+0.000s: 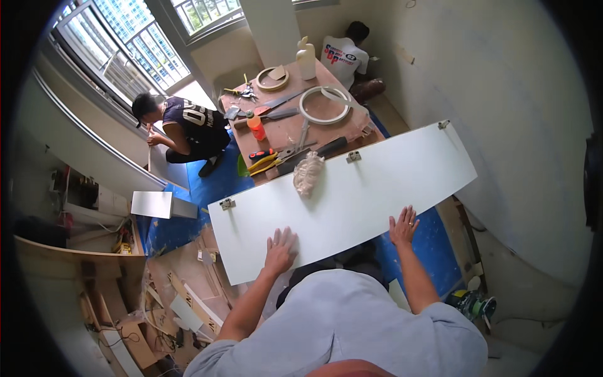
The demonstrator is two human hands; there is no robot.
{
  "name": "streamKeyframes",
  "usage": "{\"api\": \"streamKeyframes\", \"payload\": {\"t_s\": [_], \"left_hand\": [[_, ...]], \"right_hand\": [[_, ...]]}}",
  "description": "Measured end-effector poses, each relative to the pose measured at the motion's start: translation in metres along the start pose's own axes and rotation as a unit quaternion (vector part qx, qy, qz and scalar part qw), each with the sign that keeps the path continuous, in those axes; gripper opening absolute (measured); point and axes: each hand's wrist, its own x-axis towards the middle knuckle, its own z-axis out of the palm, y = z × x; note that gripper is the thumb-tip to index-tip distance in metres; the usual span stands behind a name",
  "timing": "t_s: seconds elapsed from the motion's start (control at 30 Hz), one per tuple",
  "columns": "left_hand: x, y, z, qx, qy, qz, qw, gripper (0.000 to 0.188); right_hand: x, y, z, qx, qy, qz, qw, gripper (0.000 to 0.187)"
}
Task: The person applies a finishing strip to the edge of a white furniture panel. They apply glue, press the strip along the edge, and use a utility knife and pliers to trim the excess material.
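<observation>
A long white cabinet door panel (pixel 339 201) lies in front of me, its far side resting on the work table. My left hand (pixel 281 250) is laid flat on its near left part, fingers stretched out and a ring on one. Over the near edge further right, my right hand (pixel 403 226) rests with fingers spread. Neither holds anything. Along the far edge sit three metal hinges: a left one (pixel 227 204), a middle one (pixel 353 157) and a right one (pixel 443 125). A crumpled beige rag (pixel 308 173) lies on the panel between the left and middle hinges.
The brown table (pixel 286 129) carries yellow-handled pliers (pixel 264 161), an orange bottle (pixel 255 125), a handsaw (pixel 270 118), edging rolls (pixel 324 105) and a pale jug (pixel 306 61). Two people crouch beyond. Wood offcuts (pixel 188 301) lie at left, a green power tool (pixel 471 305) at right.
</observation>
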Motion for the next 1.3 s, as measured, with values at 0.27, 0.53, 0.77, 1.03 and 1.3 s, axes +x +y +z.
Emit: {"api": "streamKeyframes", "payload": {"t_s": [0.27,0.53,0.77,1.03,1.3], "left_hand": [[0.021,0.068,0.060,0.032,0.108,-0.223,0.968,0.076],[0.101,0.248,0.090,0.025,0.096,-0.284,0.954,0.081],[0.081,0.301,0.097,-0.065,0.059,-0.139,0.986,0.055],[0.038,0.202,0.111,-0.059,0.190,-0.340,0.919,0.068],[0.220,0.145,0.008,-0.068,0.347,-0.296,0.887,0.067]], "right_hand": [[0.135,0.095,-0.014,0.032,0.027,-0.066,0.997,0.083],[0.184,0.085,-0.007,0.041,0.047,-0.237,0.970,0.075],[0.165,0.043,-0.013,0.020,-0.044,-0.577,0.815,0.067],[0.275,0.030,-0.038,-0.003,-0.039,-0.393,0.919,0.072],[0.302,-0.020,-0.061,-0.031,-0.113,-0.266,0.957,0.082]]}}
